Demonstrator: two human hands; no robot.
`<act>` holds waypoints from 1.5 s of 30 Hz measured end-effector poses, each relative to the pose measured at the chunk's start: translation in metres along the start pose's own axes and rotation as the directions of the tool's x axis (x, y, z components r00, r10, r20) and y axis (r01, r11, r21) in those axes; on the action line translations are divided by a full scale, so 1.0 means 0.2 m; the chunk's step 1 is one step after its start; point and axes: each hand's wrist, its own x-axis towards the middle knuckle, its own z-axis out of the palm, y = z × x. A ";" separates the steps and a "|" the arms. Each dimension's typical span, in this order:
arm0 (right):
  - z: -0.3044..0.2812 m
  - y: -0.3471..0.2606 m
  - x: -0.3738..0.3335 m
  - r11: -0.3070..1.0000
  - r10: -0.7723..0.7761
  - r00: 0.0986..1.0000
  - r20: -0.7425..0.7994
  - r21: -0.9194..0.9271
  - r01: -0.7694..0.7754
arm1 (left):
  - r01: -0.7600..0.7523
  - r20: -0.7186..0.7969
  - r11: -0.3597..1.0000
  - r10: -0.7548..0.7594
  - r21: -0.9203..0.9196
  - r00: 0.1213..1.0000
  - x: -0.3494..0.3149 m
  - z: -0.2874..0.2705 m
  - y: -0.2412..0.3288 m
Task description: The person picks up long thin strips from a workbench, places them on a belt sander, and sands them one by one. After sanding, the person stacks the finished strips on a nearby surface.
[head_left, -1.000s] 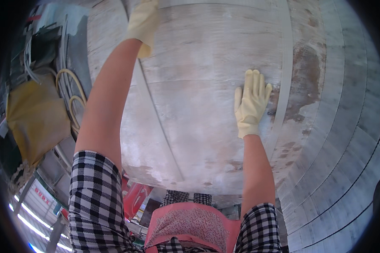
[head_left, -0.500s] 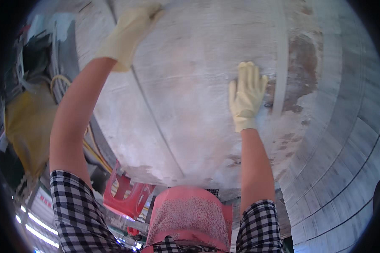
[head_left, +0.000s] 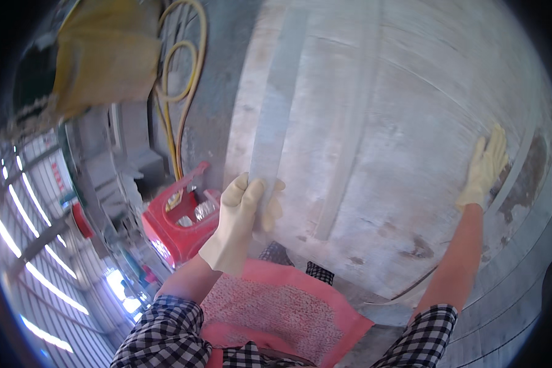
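Note:
My left hand [head_left: 246, 205], in a cream rubber glove, is closed around the near end of a long flat grey strip [head_left: 278, 98]. The strip runs away from me along the left side of a large whitish, stained panel [head_left: 405, 153]. Whether it lies on the panel along its whole length I cannot tell. At the right, my gloved right hand [head_left: 486, 168] lies flat on the panel, fingers stretched out and holding nothing. Beside that hand is a pale band [head_left: 514, 175] across the panel. A second pale band [head_left: 348, 135] lies between my hands.
A red plastic stool [head_left: 181, 236] with things on it stands left of my left hand. Beyond it hang looped yellow hoses [head_left: 196, 61] and a mustard-yellow sheet [head_left: 107, 55]. A pink apron [head_left: 276, 300] covers my front. Slatted grey boards [head_left: 503, 294] lie at lower right.
My left hand has come from the panel's far part to its near left edge and now grips the strip. My right hand remains flat on the panel. The view has turned leftward.

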 end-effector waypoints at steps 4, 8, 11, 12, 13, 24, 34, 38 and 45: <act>-0.26 -0.20 -0.07 0.977 0.040 0.999 0.027 0.209 -0.045 | 0.071 -0.091 0.968 -0.095 -0.240 0.991 -0.06 -0.16 -0.34; -0.49 -0.88 -0.62 0.896 0.076 0.838 0.540 0.331 -0.295 | 0.155 0.081 0.915 -0.134 -0.373 0.988 -0.21 -0.30 -0.43; -0.58 -1.27 -0.78 0.954 0.169 0.742 0.649 0.080 -0.288 | 0.143 0.212 0.889 -0.053 -0.435 0.976 -0.33 -0.38 -0.43; -0.61 -1.36 -0.80 0.934 0.242 0.697 0.675 0.034 -0.356 | 0.135 0.245 0.890 -0.027 -0.436 0.969 -0.37 -0.40 -0.44; -0.61 -1.42 -0.79 0.916 0.288 0.648 0.705 -0.006 -0.401 | 0.141 0.286 0.867 0.002 -0.478 0.958 -0.41 -0.42 -0.44; -0.42 -1.35 -0.94 0.870 0.354 0.718 0.600 0.071 -0.488 | 0.233 0.315 0.838 -0.078 -0.494 0.946 -0.57 -0.62 -0.43; -0.45 -1.41 -0.93 0.919 0.181 0.732 0.656 0.153 -0.365 | 0.181 0.197 0.797 -0.080 -0.577 0.977 -0.58 -0.68 -0.59; -0.46 -1.43 -0.89 0.839 0.290 0.628 0.722 0.123 -0.529 | 0.146 0.175 0.767 -0.044 -0.625 0.984 -0.61 -0.74 -0.57; -0.17 -1.23 -0.92 0.680 0.292 0.500 0.815 0.191 -0.708 | 0.138 0.101 0.735 -0.095 -0.663 0.990 -0.63 -0.90 -0.49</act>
